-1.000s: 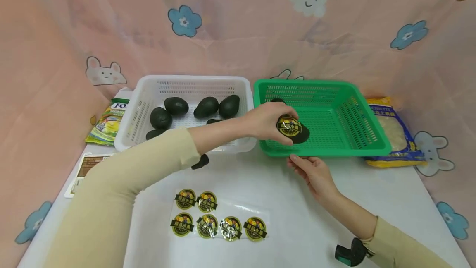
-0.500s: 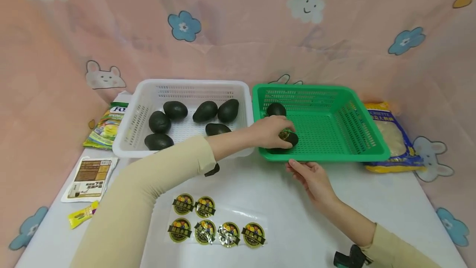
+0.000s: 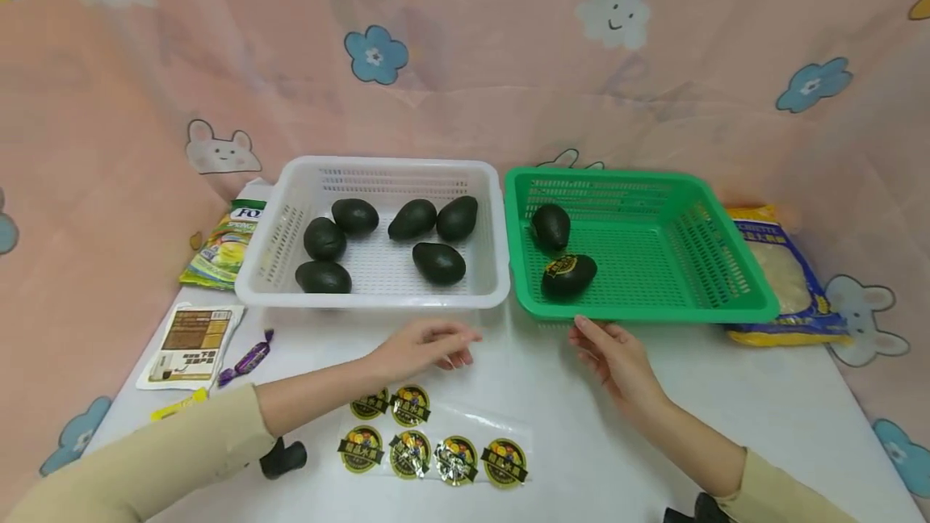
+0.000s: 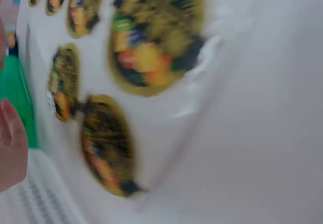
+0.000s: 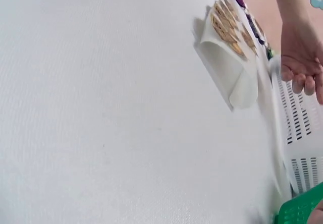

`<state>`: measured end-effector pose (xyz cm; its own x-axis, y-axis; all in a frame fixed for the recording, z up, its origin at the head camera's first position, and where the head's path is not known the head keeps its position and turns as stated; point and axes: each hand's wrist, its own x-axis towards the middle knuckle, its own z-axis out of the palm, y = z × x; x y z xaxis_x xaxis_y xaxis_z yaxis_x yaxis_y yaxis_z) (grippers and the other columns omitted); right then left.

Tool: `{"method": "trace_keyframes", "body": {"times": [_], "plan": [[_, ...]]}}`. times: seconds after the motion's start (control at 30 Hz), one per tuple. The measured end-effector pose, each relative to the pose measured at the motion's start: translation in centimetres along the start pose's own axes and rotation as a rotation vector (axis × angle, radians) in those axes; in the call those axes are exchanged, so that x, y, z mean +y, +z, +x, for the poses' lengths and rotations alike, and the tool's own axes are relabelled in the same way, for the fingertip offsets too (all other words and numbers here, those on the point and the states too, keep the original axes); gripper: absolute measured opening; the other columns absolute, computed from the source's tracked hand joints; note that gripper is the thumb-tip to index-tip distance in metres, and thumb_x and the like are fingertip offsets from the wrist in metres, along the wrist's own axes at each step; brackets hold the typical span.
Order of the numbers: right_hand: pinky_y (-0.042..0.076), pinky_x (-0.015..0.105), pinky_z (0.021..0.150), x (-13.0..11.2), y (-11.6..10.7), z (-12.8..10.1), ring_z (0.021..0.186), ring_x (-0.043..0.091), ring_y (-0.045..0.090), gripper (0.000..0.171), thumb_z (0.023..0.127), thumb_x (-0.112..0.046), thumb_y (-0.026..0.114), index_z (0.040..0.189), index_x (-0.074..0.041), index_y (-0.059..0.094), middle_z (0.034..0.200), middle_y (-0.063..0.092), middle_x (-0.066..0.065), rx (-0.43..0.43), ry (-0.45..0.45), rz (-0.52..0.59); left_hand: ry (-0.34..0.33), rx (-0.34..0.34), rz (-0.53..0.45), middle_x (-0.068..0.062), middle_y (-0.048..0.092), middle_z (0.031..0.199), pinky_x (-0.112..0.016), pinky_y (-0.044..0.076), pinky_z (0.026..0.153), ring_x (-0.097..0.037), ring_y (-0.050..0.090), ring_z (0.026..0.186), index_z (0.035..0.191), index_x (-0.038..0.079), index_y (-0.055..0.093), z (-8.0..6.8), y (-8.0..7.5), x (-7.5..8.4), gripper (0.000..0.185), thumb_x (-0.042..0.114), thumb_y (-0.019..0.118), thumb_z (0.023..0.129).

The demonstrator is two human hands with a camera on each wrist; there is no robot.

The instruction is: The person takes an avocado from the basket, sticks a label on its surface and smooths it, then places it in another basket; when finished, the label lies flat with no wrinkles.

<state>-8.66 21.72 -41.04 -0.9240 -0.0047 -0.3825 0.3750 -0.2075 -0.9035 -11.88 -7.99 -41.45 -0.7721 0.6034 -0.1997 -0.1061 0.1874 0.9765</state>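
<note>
On the white table (image 3: pixel 726 394), just in front of the two baskets, both hands are hovering empty. Her left hand (image 3: pixel 425 345) is hanging with loosely curled fingers right above the sticker sheet (image 3: pixel 436 438), gripping nothing; it looks placed there because the round labels are within easy reach. Her right hand (image 3: pixel 613 353) is lying relaxed with straight fingers just beside the front rim of the green basket (image 3: pixel 734 297), seemingly steadying itself close to where labelled fruit is collecting, though I cannot tell if it is touching the rim.

Inside that green basket, the labelled avocado (image 3: pixel 568 274) is sitting near the front left corner, dark and matte, with a glossy gold-and-black sticker facing up. A second avocado (image 3: pixel 550 226) is lying behind it, apart. Six unlabelled avocados are waiting in the white basket (image 3: pixel 291 220) alongside.

From the left wrist view the stickers (image 4: pixel 154 37) are appearing blurred, yellow-rimmed with colourful centres on clear backing.
</note>
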Motion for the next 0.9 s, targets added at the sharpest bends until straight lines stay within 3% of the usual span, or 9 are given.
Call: {"method": "trace_keyframes", "body": {"times": [0.1, 0.2, 0.4, 0.5, 0.67, 0.77, 0.9], "plan": [[0.052, 0.022, 0.079, -0.1, 0.9, -0.4, 0.091, 0.011, 0.064, 0.012, 0.097, -0.017, 0.062, 0.102, -0.006, 0.062, 0.095, 0.067, 0.001, -0.159, 0.060, -0.088, -0.087, 0.215, -0.150, -0.014, 0.069, 0.101, -0.037, 0.053, 0.087, -0.023, 0.064, 0.093, 0.115, -0.002, 0.066, -1.1, -1.8, -1.1, 0.045, 0.038, 0.057, 0.099], [0.053, 0.029, 0.083, -1.7, 2.9, -0.6, 0.095, 0.018, 0.063, 0.016, 0.096, -0.018, 0.063, 0.105, -0.005, 0.063, 0.103, 0.067, 0.007, -0.405, 0.025, -0.304, -0.130, 0.329, -0.285, -0.011, 0.069, 0.100, -0.031, 0.053, 0.085, -0.018, 0.064, 0.091, 0.102, -0.001, 0.070, -1.7, -2.6, -1.4, 0.045, 0.043, 0.058, 0.097], [0.053, 0.040, 0.083, -10.6, 10.2, 1.5, 0.094, 0.026, 0.061, 0.019, 0.096, -0.017, 0.063, 0.110, -0.004, 0.065, 0.107, 0.066, 0.010, -0.809, -0.273, -0.687, -0.129, 0.359, -0.363, -0.002, 0.071, 0.093, -0.027, 0.053, 0.082, -0.013, 0.064, 0.087, 0.101, 0.001, 0.070, -2.0, -2.7, -1.4, 0.042, 0.041, 0.059, 0.097], [0.052, 0.040, 0.086, -14.7, 14.4, 4.3, 0.096, 0.026, 0.060, 0.020, 0.097, -0.017, 0.062, 0.113, -0.006, 0.064, 0.108, 0.066, 0.009, -0.949, -0.332, -0.799, -0.116, 0.359, -0.340, -0.001, 0.071, 0.092, -0.027, 0.053, 0.083, -0.012, 0.063, 0.088, 0.103, -0.001, 0.069, -1.9, -2.8, -1.4, 0.043, 0.040, 0.058, 0.098], [0.052, 0.037, 0.089, -17.1, 19.5, 10.2, 0.100, 0.023, 0.058, 0.022, 0.096, -0.017, 0.062, 0.116, -0.010, 0.065, 0.111, 0.064, 0.006, -1.046, -0.272, -1.033, -0.119, 0.369, -0.327, -0.003, 0.070, 0.091, -0.028, 0.053, 0.081, -0.014, 0.062, 0.086, 0.094, 0.003, 0.072, -1.9, -2.8, -1.5, 0.040, 0.041, 0.059, 0.097], [0.051, 0.037, 0.091, -16.8, 21.1, 13.4, 0.106, 0.022, 0.056, 0.025, 0.095, -0.015, 0.063, 0.119, -0.010, 0.064, 0.117, 0.062, 0.005, -1.043, -0.139, -1.183, -0.126, 0.371, -0.324, -0.006, 0.070, 0.092, -0.029, 0.052, 0.081, -0.015, 0.062, 0.086, 0.092, 0.004, 0.072, -1.9, -2.8, -1.6, 0.039, 0.041, 0.060, 0.096], [0.049, 0.039, 0.094, -15.7, 22.2, 16.5, 0.114, 0.024, 0.054, 0.034, 0.095, -0.011, 0.063, 0.129, -0.006, 0.058, 0.130, 0.055, 0.010, -1.008, 0.057, -1.305, -0.122, 0.357, -0.307, -0.009, 0.070, 0.093, -0.029, 0.052, 0.080, -0.015, 0.061, 0.086, 0.093, 0.003, 0.072, -2.0, -2.8, -1.7, 0.040, 0.042, 0.060, 0.096]]}}
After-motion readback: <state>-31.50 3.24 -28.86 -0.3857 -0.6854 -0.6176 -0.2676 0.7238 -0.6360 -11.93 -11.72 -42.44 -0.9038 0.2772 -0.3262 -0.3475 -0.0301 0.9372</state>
